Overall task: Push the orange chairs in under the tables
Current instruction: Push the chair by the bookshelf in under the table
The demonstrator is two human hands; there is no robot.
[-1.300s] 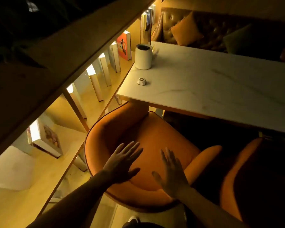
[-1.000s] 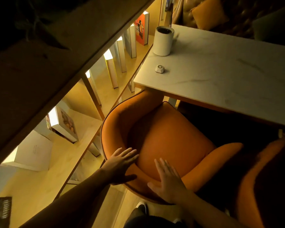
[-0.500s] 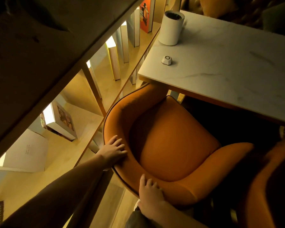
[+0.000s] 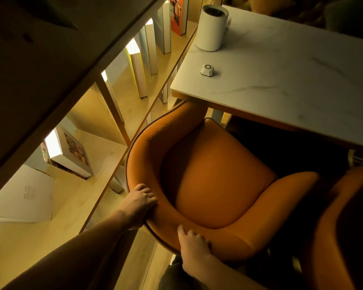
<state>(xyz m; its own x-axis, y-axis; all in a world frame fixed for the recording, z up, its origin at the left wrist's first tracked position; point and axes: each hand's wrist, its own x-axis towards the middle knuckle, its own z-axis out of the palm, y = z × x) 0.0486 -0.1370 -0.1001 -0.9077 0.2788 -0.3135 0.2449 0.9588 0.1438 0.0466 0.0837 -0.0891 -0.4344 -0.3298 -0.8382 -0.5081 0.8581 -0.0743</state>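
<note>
Orange chair (image 4: 214, 181), its front just under the table (image 4: 291, 76) corner, is gripped at the backrest by left hand (image 4: 142, 200) and right hand (image 4: 194, 248); an even, straight push is advised

left hand (image 4: 142, 198): bare, no ring or watch | right hand (image 4: 194, 249): bare | both forearms: uncovered, no sleeves showing | below: dark trousers (image 4: 172, 277)
</note>
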